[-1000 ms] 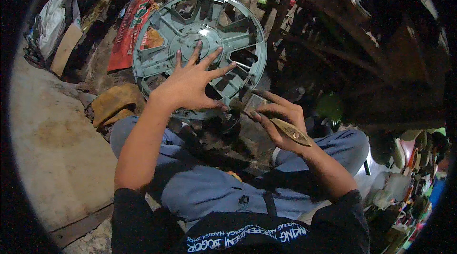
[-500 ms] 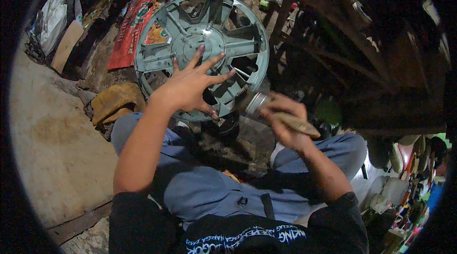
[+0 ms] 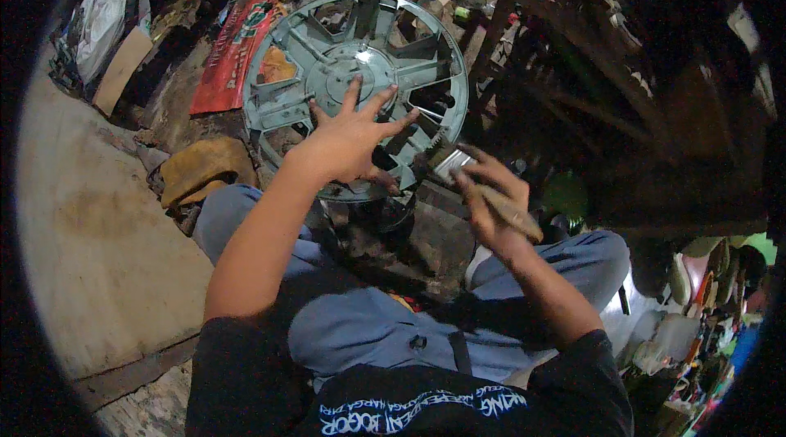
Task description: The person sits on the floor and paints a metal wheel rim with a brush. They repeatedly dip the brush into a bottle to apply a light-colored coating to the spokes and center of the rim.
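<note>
A large grey-green spoked wheel (image 3: 340,70) lies in front of my crossed legs, its round hub facing up. My left hand (image 3: 350,142) rests on the wheel's near side, fingers spread wide across the hub and near spokes. A flat paintbrush (image 3: 514,218) with a pale handle and a shiny metal ferrule is gripped in my right hand (image 3: 493,191). Its dark bristles point left at the wheel's near right rim. Against the dark ground I cannot make out whether they touch it.
A red printed sheet (image 3: 233,52) lies left of the wheel, with a crumpled yellow-brown cloth (image 3: 209,165) nearer me. Dark wooden beams (image 3: 589,69) and scrap crowd the right. A bottle (image 3: 430,3) stands behind the wheel. Beside my left knee lies a worn board (image 3: 98,216).
The paintbrush and my right hand's fingers have shifted slightly up and to the right. My left hand and the wheel sit a little farther right in the picture.
</note>
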A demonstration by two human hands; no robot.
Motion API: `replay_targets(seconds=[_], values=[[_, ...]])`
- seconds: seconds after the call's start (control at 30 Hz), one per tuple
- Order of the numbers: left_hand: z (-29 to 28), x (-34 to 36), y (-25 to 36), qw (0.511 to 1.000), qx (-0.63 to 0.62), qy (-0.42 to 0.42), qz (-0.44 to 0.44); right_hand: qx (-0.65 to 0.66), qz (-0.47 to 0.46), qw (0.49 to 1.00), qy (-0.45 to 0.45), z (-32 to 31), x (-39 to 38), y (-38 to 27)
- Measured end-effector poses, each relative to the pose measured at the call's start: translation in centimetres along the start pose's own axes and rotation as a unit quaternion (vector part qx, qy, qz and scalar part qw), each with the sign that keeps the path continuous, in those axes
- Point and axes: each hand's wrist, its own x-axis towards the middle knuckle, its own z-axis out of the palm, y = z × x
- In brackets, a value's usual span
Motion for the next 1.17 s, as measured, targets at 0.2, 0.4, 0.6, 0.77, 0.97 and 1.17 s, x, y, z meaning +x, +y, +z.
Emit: replay_targets(seconds=[0.2, 0.4, 0.6, 0.77, 0.97, 1.17], values=[[-0.7, -0.4, -0.6, 0.999, -0.007, -0.016, 0.031, 0.084, 0.096, 0.991, -0.043, -0.7, 1.1, -1.4], [-2.8, 3.1, -2.4, 0.997, -0.051, -0.021, 0.051, 0.062, 0.05, 0.994, -0.074, -0.6, 0.4, -0.5], [-8.1, 9.3, -2.1, 0.975, -0.051, 0.193, -0.096, 0.086, 0.112, 0.987, -0.082, -1.1, 0.6, -1.1], [-4.2, 12.2, -5.5, 0.928, 0.026, 0.308, -0.21, 0.077, 0.078, 0.993, 0.033, -1.3, 0.8, -1.4], [-0.5, 12.3, -7.1, 0.919, -0.066, 0.288, -0.259, 0.053, 0.105, 0.993, 0.03, -0.4, 1.2, -2.2], [0.6, 13.6, -6.4, 0.928, -0.094, 0.242, -0.268, 0.044, 0.092, 0.995, 0.003, 0.7, 0.3, -1.3]])
